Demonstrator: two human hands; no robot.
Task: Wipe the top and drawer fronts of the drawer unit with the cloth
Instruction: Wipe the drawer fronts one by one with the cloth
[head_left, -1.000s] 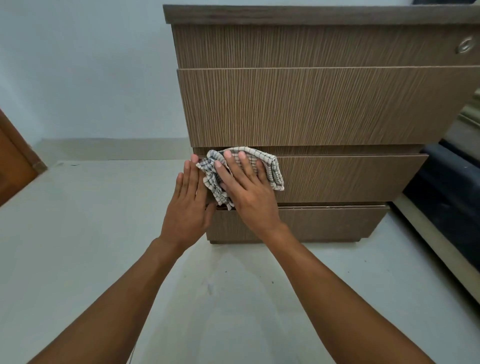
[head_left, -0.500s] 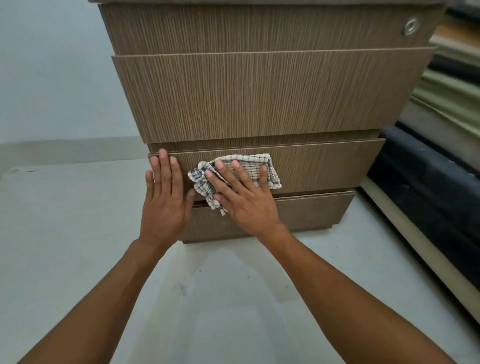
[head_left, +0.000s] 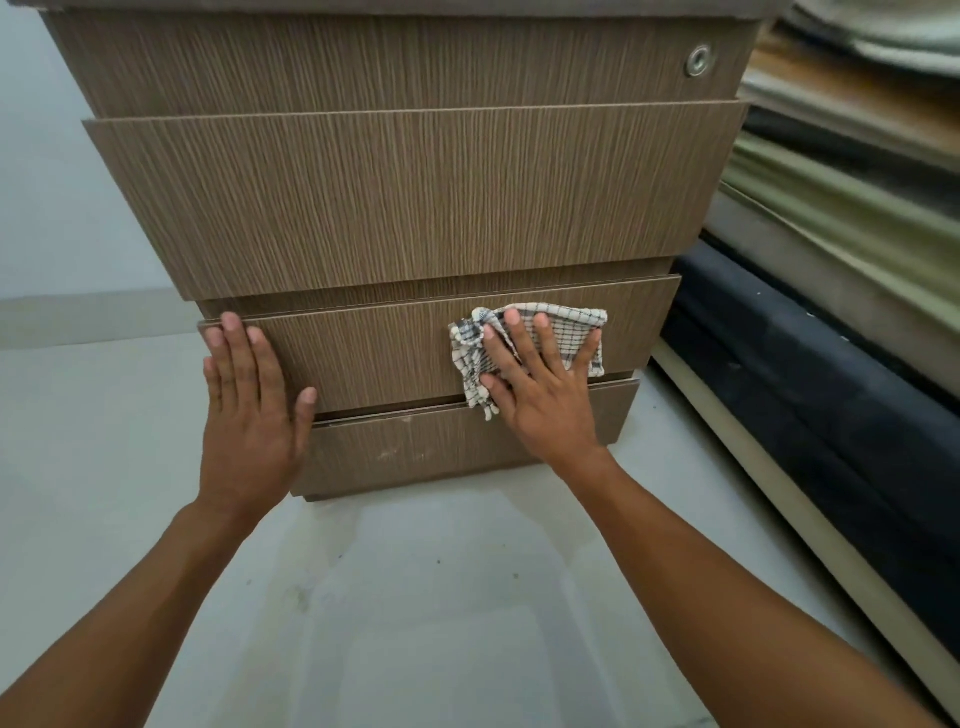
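Drawer unit of brown wood-grain laminate (head_left: 415, 197), standing on a pale floor (head_left: 415, 597) and viewed from the front and above. Four drawer fronts are visible; the uppermost carries a round metal lock (head_left: 698, 61) near its right edge. The white cloth with a dark check pattern (head_left: 566, 325) lies crumpled against the right half of the third drawer front (head_left: 384, 358). Its top reaches almost to that front's upper edge, and its fringed lower corner hangs over the gap above the bottom drawer front (head_left: 415, 447). The right hand (head_left: 545, 395) presses the cloth flat to the panel, fingers straight and spread apart, nothing gripped. The left hand (head_left: 249, 410) rests flat at the left end of the same drawer front, fingers straight and close together, fingertips at its upper left corner, thumb held out to the side. Dark padded furniture (head_left: 831, 415) with blurred greenish layers above it lies just beside the unit's right side.
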